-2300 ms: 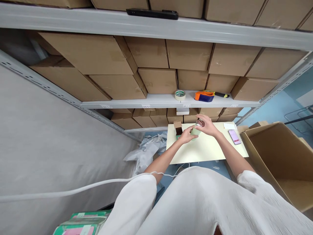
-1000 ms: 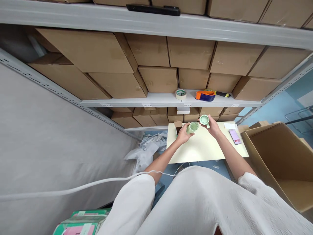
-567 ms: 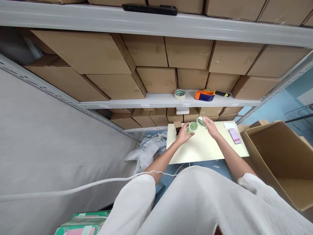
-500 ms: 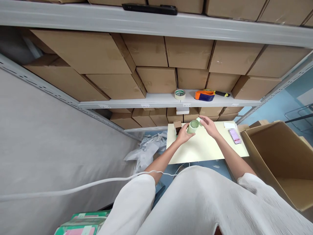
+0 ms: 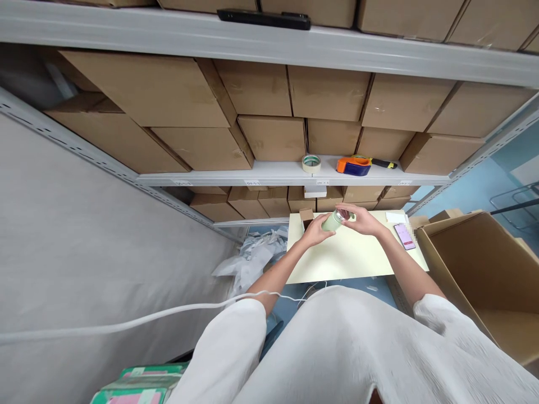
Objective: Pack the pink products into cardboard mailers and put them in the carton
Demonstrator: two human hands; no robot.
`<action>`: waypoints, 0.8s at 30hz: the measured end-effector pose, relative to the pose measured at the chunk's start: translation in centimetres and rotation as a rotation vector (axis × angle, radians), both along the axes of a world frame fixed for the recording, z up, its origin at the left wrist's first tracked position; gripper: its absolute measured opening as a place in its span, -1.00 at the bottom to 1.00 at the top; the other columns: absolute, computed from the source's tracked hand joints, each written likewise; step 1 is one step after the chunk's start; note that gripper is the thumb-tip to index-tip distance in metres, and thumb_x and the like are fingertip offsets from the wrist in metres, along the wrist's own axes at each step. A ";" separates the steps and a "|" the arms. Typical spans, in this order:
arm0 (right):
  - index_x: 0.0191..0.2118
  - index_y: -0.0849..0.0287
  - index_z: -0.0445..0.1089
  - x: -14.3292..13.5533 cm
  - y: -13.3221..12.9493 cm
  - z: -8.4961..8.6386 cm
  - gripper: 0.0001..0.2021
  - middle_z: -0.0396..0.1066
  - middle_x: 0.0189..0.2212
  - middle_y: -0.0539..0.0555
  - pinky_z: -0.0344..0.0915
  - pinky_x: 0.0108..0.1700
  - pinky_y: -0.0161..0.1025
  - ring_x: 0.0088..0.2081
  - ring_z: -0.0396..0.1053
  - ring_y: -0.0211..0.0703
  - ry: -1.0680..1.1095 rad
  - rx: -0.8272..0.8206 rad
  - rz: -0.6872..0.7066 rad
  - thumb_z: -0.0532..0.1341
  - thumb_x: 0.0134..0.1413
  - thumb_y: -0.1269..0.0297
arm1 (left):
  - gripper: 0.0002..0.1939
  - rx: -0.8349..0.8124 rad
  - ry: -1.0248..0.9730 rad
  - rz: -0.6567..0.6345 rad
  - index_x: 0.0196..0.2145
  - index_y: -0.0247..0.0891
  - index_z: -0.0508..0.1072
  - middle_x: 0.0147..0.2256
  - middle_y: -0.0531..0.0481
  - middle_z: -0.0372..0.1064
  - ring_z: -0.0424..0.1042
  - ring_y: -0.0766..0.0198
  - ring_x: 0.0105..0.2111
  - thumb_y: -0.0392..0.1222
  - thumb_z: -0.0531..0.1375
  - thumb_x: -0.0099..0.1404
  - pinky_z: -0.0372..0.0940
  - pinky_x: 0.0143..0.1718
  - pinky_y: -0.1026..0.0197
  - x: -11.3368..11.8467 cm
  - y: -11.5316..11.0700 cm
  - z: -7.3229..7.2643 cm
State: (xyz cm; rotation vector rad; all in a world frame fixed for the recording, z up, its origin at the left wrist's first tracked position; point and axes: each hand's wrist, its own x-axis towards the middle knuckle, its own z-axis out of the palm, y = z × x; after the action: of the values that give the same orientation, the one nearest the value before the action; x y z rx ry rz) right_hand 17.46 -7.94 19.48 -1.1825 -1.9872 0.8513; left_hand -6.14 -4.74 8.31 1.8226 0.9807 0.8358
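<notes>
— Straight to the left grip (image 5: 317, 231): clasped around a pale green cup (image 5: 330, 223), probably to steady its body!

— And the right grip (image 5: 362, 220)?

— Grasping the same cup at the shiny end (image 5: 342, 214), fingers curled over, likely for control of the tilt. Lid or base? Impossible to tell.

— Placed where?

— Between both grips, tilted, seemingly held above the tabletop (image 5: 353, 258) for turning room.

— Anything in the way?

— Just beyond the left grip, a small open box (image 5: 306, 215), tight for a swing that way. Beyond both, a shelf (image 5: 273, 168) with tape roll (image 5: 311, 163) and orange-blue dispenser (image 5: 353, 166). Well to the right of the right grip, a phone (image 5: 405, 237). Back along the left forearm, a white cable (image 5: 168, 312); possible snag!
</notes>
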 end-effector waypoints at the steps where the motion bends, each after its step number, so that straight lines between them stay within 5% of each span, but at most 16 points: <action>1: 0.24 0.00 0.55 0.0 0.0 0.3 -0.49 0.54 0.21 0.18 0.47 0.16 0.07 -0.01 0.55 0.06 -0.033 0.015 0.012 0.40 0.22 -0.01 | -0.15 -0.003 0.001 -0.009 0.33 -0.17 0.47 0.27 -0.22 0.45 0.45 -0.18 0.24 -0.05 0.54 0.11 0.33 0.32 -0.16 0.0 0.0 -0.1; 6: 0.01 0.09 0.58 -0.9 0.2 0.7 -0.62 0.59 -0.16 0.16 0.45 -0.04 -0.05 -0.18 0.52 0.04 -0.287 0.104 -0.090 0.43 0.21 -0.04 | -0.17 -0.012 0.032 0.009 0.32 -0.14 0.48 0.27 -0.18 0.46 0.45 -0.21 0.25 -0.11 0.54 0.09 0.32 0.33 -0.16 0.4 -0.2 -0.2; 9: -0.10 0.07 0.55 -1.4 0.2 0.5 -0.63 0.57 -0.21 0.17 0.40 -0.11 -0.11 -0.21 0.52 0.05 -0.393 0.084 -0.204 0.33 0.32 -0.15 | -0.17 -0.010 0.055 0.030 0.31 -0.12 0.49 0.26 -0.15 0.47 0.43 -0.21 0.27 -0.17 0.52 0.09 0.33 0.33 -0.15 0.6 -0.3 -0.2; 14: 0.07 0.00 0.56 -0.9 0.2 0.3 -0.53 0.62 -0.28 0.13 0.39 -0.03 -0.08 -0.15 0.58 0.14 -0.326 -0.008 -0.305 0.07 0.51 -0.21 | -0.21 -0.041 0.043 0.097 0.30 -0.12 0.49 0.24 -0.15 0.49 0.46 -0.20 0.24 -0.16 0.50 0.11 0.35 0.29 -0.16 0.5 0.0 -0.1; 17: 0.28 0.02 0.48 -0.7 0.2 0.0 -0.42 0.66 -0.18 0.16 0.42 0.08 0.01 -0.06 0.59 0.18 -0.218 -0.007 -0.354 0.06 0.49 -0.27 | -0.22 -0.062 -0.005 0.118 0.29 -0.15 0.49 0.26 -0.17 0.47 0.48 -0.18 0.21 -0.12 0.50 0.11 0.38 0.26 -0.15 0.3 0.4 -0.1; 21: 0.29 0.04 0.50 -1.1 0.2 -0.4 -0.34 0.55 0.20 0.22 0.36 0.31 0.11 0.24 0.48 0.19 -0.027 0.017 -0.305 0.05 0.44 -0.34 | -0.22 -0.089 -0.037 0.107 0.27 -0.18 0.51 0.23 -0.20 0.50 0.51 -0.14 0.16 -0.11 0.51 0.09 0.40 0.22 -0.13 0.3 0.5 -0.1; 24: 0.31 0.01 0.48 -1.5 0.1 -0.5 -0.36 0.60 0.14 0.19 0.39 0.31 0.12 0.21 0.52 0.16 0.060 -0.037 -0.295 0.09 0.43 -0.32 | -0.26 -0.120 -0.065 0.141 0.24 -0.19 0.54 0.20 -0.23 0.53 0.52 -0.15 0.14 -0.09 0.51 0.11 0.41 0.21 -0.15 0.3 0.6 -0.2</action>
State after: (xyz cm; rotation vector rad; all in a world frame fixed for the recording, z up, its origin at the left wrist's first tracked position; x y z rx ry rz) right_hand 16.01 -7.79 18.99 -1.4120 -1.7009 0.7643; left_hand -5.89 -4.11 8.07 1.6297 1.1038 0.8960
